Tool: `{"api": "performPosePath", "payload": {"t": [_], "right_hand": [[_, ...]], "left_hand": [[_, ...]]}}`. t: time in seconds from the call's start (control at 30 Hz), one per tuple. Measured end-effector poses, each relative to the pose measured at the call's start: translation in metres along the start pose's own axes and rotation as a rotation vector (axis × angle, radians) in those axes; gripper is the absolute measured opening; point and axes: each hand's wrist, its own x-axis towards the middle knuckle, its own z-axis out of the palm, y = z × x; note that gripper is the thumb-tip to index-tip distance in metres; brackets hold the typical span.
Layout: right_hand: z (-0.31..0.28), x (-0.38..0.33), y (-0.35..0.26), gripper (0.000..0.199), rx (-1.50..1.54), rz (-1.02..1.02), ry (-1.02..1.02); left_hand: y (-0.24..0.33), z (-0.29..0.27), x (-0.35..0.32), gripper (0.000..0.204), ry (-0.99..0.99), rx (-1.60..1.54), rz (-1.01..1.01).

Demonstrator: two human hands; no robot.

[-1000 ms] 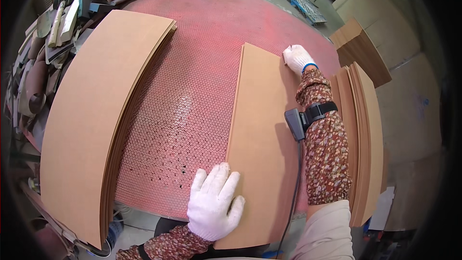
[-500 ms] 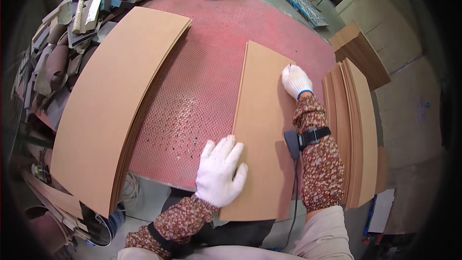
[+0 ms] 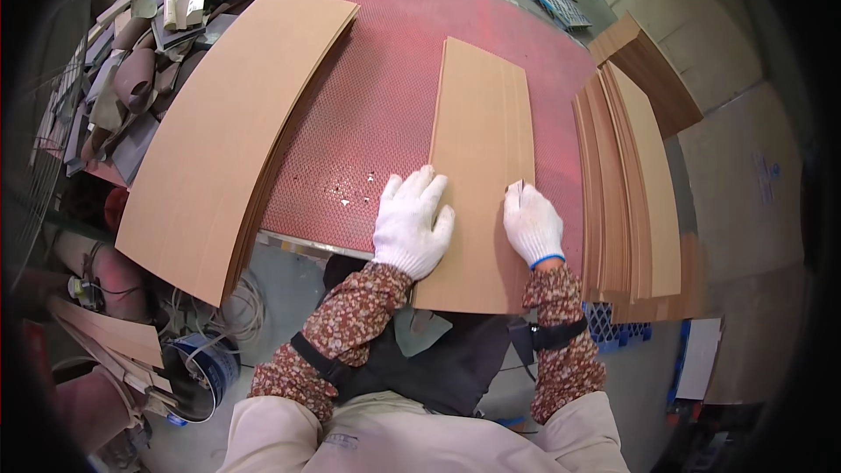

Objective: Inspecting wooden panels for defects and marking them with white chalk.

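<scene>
A long tan board [image 3: 482, 140] lies lengthwise on the red perforated table [image 3: 385, 96]. My left hand [image 3: 412, 223], in a white glove, rests flat with spread fingers on the board's near left edge. My right hand [image 3: 531, 226], also gloved, presses on the board's near right edge, its fingers curled over a small brown piece [image 3: 515, 187]; what that piece is I cannot tell.
A stack of tan boards [image 3: 232, 123] lies on the table's left side. Another board stack [image 3: 635, 184] stands at the right. Rolled sheets and tools [image 3: 140, 44] clutter the far left. A bucket [image 3: 206, 368] and cables sit on the floor.
My right hand has slid from the board's far end back along its right edge to the near end. My left hand stays on the near left edge.
</scene>
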Motion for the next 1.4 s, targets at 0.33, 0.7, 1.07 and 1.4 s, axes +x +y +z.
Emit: {"api": "performPosePath", "payload": {"t": [0.33, 0.7, 1.07, 1.4], "right_hand": [[-0.019, -0.130, -0.008, 0.034, -0.064, -0.052, -0.004], [-0.009, -0.212, -0.013, 0.028, 0.165, 0.094, 0.003], [-0.015, -0.206, -0.037, 0.029, 0.130, 0.005, 0.051], [-0.025, -0.168, -0.038, 0.024, -0.011, -0.118, -0.070]], "left_hand": [[-0.008, 0.007, -0.001, 0.045, 0.033, 0.021, 0.012], [-0.009, 0.005, -0.001, 0.044, 0.031, 0.028, 0.005], [-0.006, 0.002, 0.001, 0.045, 0.025, 0.035, 0.004], [-0.012, 0.002, -0.003, 0.044, 0.024, 0.005, 0.006]]}}
